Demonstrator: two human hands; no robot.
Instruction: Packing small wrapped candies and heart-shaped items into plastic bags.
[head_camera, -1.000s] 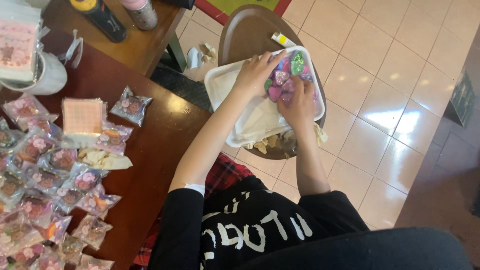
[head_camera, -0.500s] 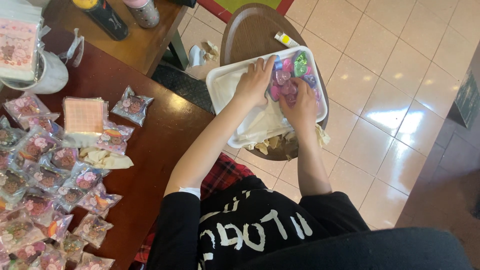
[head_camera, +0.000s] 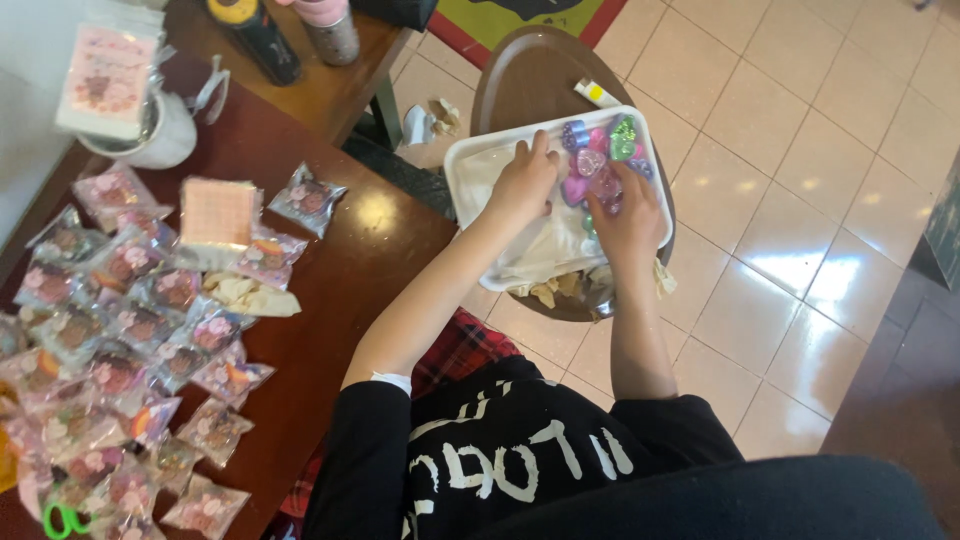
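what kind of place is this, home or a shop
Probably a home or small craft workspace, though I can't be sure. A dark wooden table is covered in small sealed packets, and both hands work in a white tray of glittery heart pieces above a tiled floor.

Small clear pink-printed packets (head_camera: 130, 360) across the brown table (head_camera: 340, 290)

Tray (head_camera: 470, 165) on stool (head_camera: 520, 75) right of table (head_camera: 350, 260) — hearts (head_camera: 600, 160) in tray, packets (head_camera: 130, 330) on table.

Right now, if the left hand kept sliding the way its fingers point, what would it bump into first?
Probably the far rim of the white plastic tray; the left hand points that way, the glittery heart-shaped trinkets beside it.
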